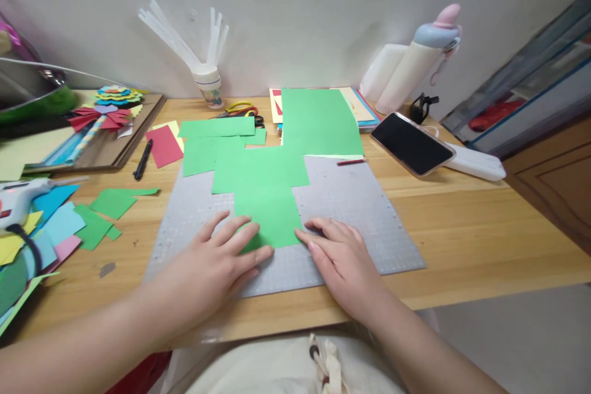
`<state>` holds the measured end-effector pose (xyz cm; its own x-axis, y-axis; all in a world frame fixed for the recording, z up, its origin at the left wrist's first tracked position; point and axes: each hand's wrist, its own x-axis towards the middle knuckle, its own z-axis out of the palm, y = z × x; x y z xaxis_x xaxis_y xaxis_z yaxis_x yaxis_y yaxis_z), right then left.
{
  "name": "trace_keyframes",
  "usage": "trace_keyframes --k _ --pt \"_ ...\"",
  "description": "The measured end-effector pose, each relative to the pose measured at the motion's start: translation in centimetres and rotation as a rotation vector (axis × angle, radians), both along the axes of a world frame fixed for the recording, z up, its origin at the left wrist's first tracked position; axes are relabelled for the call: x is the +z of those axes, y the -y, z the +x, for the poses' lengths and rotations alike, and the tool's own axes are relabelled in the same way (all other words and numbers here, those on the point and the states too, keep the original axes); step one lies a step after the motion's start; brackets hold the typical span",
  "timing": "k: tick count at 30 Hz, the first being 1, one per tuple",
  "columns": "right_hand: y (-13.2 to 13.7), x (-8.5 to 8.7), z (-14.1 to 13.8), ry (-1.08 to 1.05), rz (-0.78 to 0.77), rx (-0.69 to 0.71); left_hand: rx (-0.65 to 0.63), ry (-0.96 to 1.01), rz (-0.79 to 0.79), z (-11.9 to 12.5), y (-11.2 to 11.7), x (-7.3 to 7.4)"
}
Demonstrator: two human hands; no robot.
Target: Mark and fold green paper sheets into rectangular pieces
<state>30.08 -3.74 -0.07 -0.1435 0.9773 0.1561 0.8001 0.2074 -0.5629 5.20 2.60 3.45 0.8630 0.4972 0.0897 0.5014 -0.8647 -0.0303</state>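
A piece of green paper lies flat near the front of a grey cutting mat, meeting or overlapping more green paper behind it. My left hand rests over its lower left corner, fingers spread, the thumb by the front edge. At the lower right corner, my right hand touches the paper's side with its fingertips, fingers stretched out and holding nothing. Behind are a green strip and a large green sheet. A short red pencil lies at the mat's back edge.
Scissors and a paper cup of white sticks stand along the wall. A phone and a bottle are at right. To the left are a black pen, paper scraps and a glue gun.
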Motion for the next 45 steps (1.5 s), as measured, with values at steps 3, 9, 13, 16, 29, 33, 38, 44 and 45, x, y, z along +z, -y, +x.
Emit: trace_keyframes --k 3,9,13,16,29,33,38,44,45 --pt "0.0 -0.1 0.0 0.012 0.009 0.003 0.046 -0.001 -0.012 -1.6 0.4 0.0" --pt "0.0 0.1 0.0 0.028 0.018 0.012 0.126 -0.053 -0.020 -4.0 1.0 0.4" --pt "0.0 0.0 0.0 0.029 0.020 0.010 0.114 -0.090 0.028 -5.6 1.0 0.6" --pt "0.2 -0.1 0.0 0.033 0.018 0.019 0.059 -0.092 0.082 -6.0 0.8 1.1" --pt "-1.8 1.6 0.3 0.023 -0.045 0.084 0.214 0.031 -0.042 2.0 -0.5 0.1" --pt "-2.0 1.2 0.4 -0.057 -0.033 0.055 0.183 -0.043 0.041 2.7 -1.0 0.3" --pt "-2.6 1.0 0.3 -0.176 -0.078 0.018 0.207 0.046 -0.002 2.5 -1.7 0.2" --pt "-3.7 1.1 0.8 -0.552 -0.083 -0.004 0.238 0.513 -0.277 1.2 -2.0 1.4" --pt "-3.8 1.0 0.9 -0.628 -0.098 0.031 0.288 0.594 -0.386 1.0 -2.0 1.6"
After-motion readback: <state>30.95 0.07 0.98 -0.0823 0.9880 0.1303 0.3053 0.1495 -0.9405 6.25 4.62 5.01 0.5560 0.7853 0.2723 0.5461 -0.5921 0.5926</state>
